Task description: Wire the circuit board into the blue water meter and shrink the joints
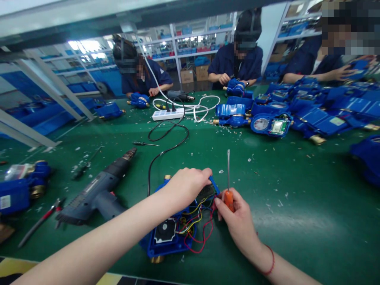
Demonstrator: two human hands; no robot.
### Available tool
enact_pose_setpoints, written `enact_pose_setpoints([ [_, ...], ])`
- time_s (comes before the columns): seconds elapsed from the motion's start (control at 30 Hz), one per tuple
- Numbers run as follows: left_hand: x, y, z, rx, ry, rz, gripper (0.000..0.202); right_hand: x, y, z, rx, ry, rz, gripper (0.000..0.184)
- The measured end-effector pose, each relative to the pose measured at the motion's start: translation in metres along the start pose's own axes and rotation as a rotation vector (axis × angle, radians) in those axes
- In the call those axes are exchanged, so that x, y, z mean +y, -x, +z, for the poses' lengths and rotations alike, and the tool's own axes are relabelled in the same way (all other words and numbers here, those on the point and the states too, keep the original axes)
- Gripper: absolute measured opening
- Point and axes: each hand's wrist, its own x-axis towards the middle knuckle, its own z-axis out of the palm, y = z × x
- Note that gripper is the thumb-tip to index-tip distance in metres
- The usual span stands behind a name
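Observation:
An opened blue water meter with brass ends lies on the green table in front of me. Red, yellow and white wires run out of its housing, beside a black round-faced part. My left hand reaches over the meter, its fingers closed on the edge of a blue cover with a dark inside. In my right hand is a screwdriver with an orange handle, its blade pointing up and away. The right fingertips are also close to the cover's edge and the red wire.
A heat gun, pliers and a thin screwdriver lie to the left. Beyond is a white power strip with cables. Several blue meters are piled at right. Co-workers sit across the table.

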Motion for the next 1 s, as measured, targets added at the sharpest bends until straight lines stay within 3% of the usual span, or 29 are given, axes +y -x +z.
enact_pose_setpoints([
  [0.17, 0.034, 0.020, -0.011, 0.028, -0.247, 0.062, 0.019, -0.010, 0.003, 0.004, 0.004, -0.092, -0.024, 0.033],
  [0.23, 0.042, 0.037, -0.013, 0.110, -0.355, 0.029, 0.020, -0.016, -0.001, 0.006, -0.083, -0.154, -0.007, 0.037],
  [0.3, 0.043, 0.057, -0.012, 0.242, -0.335, -0.074, 0.021, -0.024, -0.007, 0.007, -0.268, -0.237, 0.014, 0.038],
  [0.43, 0.038, 0.099, 0.000, 0.473, -0.133, -0.272, 0.051, -0.042, -0.029, 0.011, -0.723, -0.289, -0.023, 0.030],
  [0.53, 0.042, 0.127, 0.017, 0.552, 0.018, -0.394, 0.039, -0.055, -0.044, 0.020, -1.018, -0.289, -0.056, 0.023],
  [0.6, 0.052, 0.142, 0.029, 0.591, 0.136, -0.459, 0.028, -0.062, -0.049, 0.029, -1.150, -0.253, -0.057, 0.024],
  [0.7, 0.073, 0.157, 0.052, 0.742, 0.304, -0.601, 0.013, -0.071, -0.044, 0.044, -1.310, -0.130, -0.058, 0.022],
  [0.77, 0.087, 0.162, 0.070, 0.949, 0.482, -0.769, 0.016, -0.075, -0.035, 0.052, -1.350, -0.002, -0.151, 0.011],
  [0.87, 0.101, 0.160, 0.099, 1.192, 1.039, -1.022, 0.026, -0.076, -0.023, 0.054, -1.234, 0.183, -0.364, 0.009],
  [1.0, 0.109, 0.154, 0.124, 1.342, 1.687, -1.005, 0.040, -0.076, -0.021, 0.038, -1.020, 0.433, -0.402, 0.011],
])
